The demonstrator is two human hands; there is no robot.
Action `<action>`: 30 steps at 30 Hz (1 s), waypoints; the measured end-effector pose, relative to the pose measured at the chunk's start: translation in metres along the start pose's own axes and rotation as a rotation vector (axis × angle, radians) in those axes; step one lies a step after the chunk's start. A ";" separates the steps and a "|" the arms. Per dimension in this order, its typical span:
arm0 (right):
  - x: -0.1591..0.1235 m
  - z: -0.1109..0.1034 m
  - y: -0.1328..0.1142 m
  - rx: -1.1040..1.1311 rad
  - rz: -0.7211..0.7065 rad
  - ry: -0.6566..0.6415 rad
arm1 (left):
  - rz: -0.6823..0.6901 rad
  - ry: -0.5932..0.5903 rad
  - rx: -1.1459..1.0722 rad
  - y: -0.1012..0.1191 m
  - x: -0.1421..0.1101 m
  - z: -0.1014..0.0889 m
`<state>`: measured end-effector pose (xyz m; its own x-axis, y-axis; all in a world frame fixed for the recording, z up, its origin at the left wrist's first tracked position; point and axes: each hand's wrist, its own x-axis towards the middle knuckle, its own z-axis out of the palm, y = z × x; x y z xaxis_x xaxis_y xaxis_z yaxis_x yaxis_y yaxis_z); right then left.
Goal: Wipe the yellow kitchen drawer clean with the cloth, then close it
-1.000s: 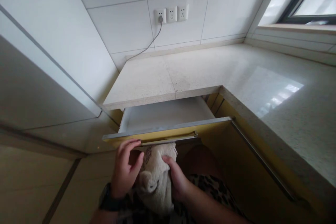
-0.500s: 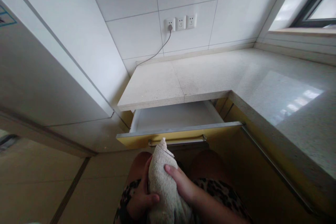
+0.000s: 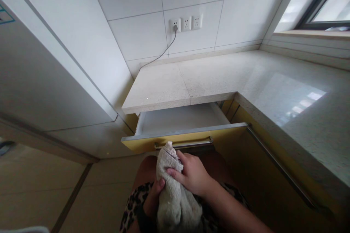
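Gripping | left hand [image 3: 154, 193] + right hand [image 3: 194, 173] both closed round the cloth [image 3: 171, 200] | just in front of the open drawer [image 3: 180, 119] | might snag on the handle [image 3: 197, 142] if shoved forward imo

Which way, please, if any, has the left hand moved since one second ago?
Yes: the left hand has moved down the view, away from the drawer front.
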<state>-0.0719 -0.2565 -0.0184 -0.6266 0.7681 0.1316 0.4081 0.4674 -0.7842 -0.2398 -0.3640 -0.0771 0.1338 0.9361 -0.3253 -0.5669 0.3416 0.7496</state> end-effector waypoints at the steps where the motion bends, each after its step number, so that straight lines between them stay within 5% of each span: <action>1: 0.001 -0.007 0.000 -0.065 0.007 0.045 | -0.015 -0.003 -0.012 0.001 0.001 0.002; 5: 0.002 -0.030 -0.002 -0.074 -0.170 0.158 | -0.046 -0.065 0.005 0.003 0.004 0.008; 9: -0.004 -0.038 -0.005 0.053 -0.340 -0.071 | -0.025 -0.145 0.209 0.010 0.008 0.007; 14: -0.013 -0.023 -0.002 0.286 -0.264 -0.169 | 0.058 0.086 0.481 0.022 0.010 0.000; 25: -0.010 -0.005 0.007 0.399 -0.128 -0.239 | 0.282 0.311 0.428 0.027 0.005 0.018; 30: -0.009 0.010 0.013 0.620 -0.045 -0.178 | 0.264 0.324 0.361 0.029 0.002 0.022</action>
<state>-0.0676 -0.2616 -0.0359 -0.7563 0.6446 0.1118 -0.0468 0.1172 -0.9920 -0.2386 -0.3505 -0.0431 -0.2642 0.9396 -0.2175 -0.2247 0.1594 0.9613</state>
